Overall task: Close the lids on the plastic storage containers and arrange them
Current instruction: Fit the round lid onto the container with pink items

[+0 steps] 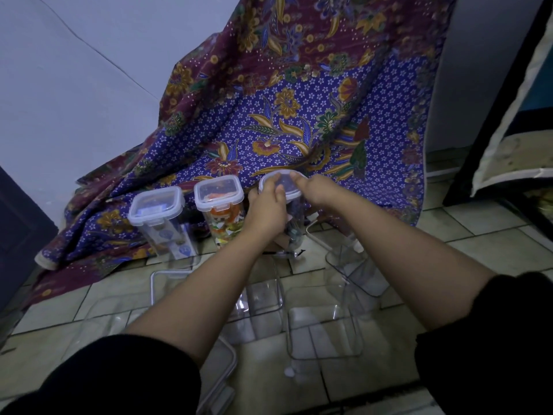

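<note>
Your left hand (266, 205) and right hand (314, 188) both grasp the clear white-rimmed lid (282, 184) atop the tall transparent plastic container (294, 223), right of the orange-filled lidded container (223, 211).

head cam | worn on my head | faces forward and down | close over my forearms | tiled floor (493, 244) below

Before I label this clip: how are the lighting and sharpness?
Head view: dim, bluish light; wide-angle bending at the edges; both hands on the lid slightly soft; the empty clear containers on the floor nearly vanish.
</note>
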